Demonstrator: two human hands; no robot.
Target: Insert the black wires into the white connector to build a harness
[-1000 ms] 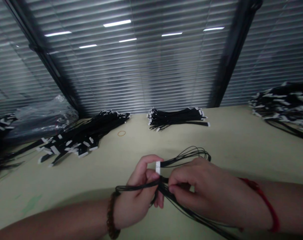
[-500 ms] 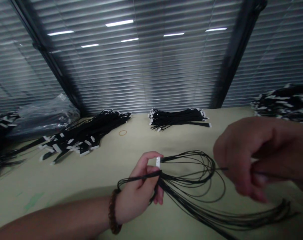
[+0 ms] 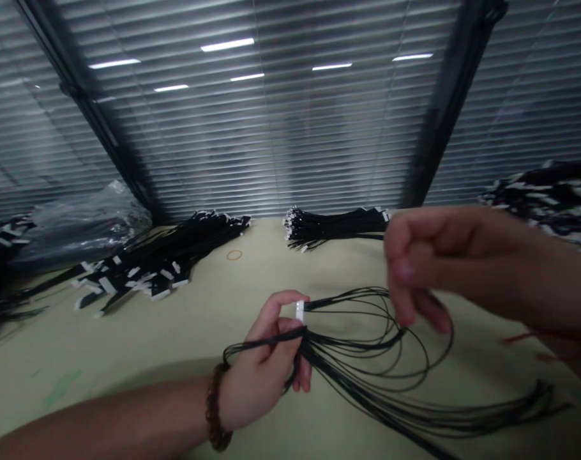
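My left hand (image 3: 264, 361) is closed around a bundle of thin black wires near a white connector (image 3: 300, 310), which sits between thumb and fingers. From the connector, black wires (image 3: 352, 345) loop out to the right. Other wires run on in a long tail (image 3: 444, 415) toward the lower right. My right hand (image 3: 429, 268) hovers above the right end of the loops, its fingers curled in a pinch. One wire of the loops bends up into these fingers; its end is hidden.
Behind my hands lies a bundle of black cables (image 3: 336, 227) with white ends. A loose cable pile (image 3: 147, 262), a clear plastic bag (image 3: 89, 217) and a rubber band (image 3: 234, 255) are at left. Another pile (image 3: 553, 198) is at far right. Window blinds (image 3: 281, 140) stand behind the table.
My right hand has moved up and to the left, over the loops, and one wire now curves up to its fingers. The left hand keeps its hold almost unmoved.
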